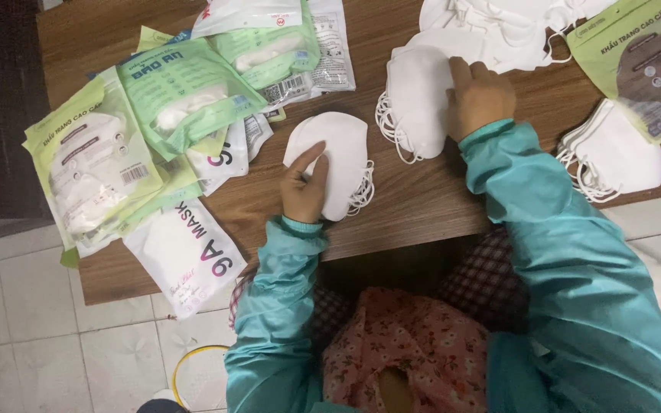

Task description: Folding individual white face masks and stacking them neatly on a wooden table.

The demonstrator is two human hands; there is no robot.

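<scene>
- Nearest the camera, below both hands, a pink flowered cloth [407, 344] covers the lap, flanked by two teal sleeves [575, 260].
- Left hand [304, 187] rests on a small stack of white masks [334, 164] on the wooden tabletop [422, 203]; the thumb and forefinger are spread apart and lie on the top mask, the other fingers curled at its near edge.
- Ear loops of that stack stick out on the side away from the left hand.
- Right hand [480, 95] lies palm down, fingers loosely bent, on a second pile of white masks [415, 99]; whether it grips one cannot be told.
- Beyond the right hand lies a loose heap of more white masks [499, 27].
- To the outer side of the right hand sit a further mask stack [613, 153] and a green packet [644, 61].
- To the outer side of the left hand lie several sealed packets, green ones [177, 95] overlapping each other and a white one [189, 256] hanging over the tabletop's near edge.
- Pale floor tiles [40, 321] show under that edge.
</scene>
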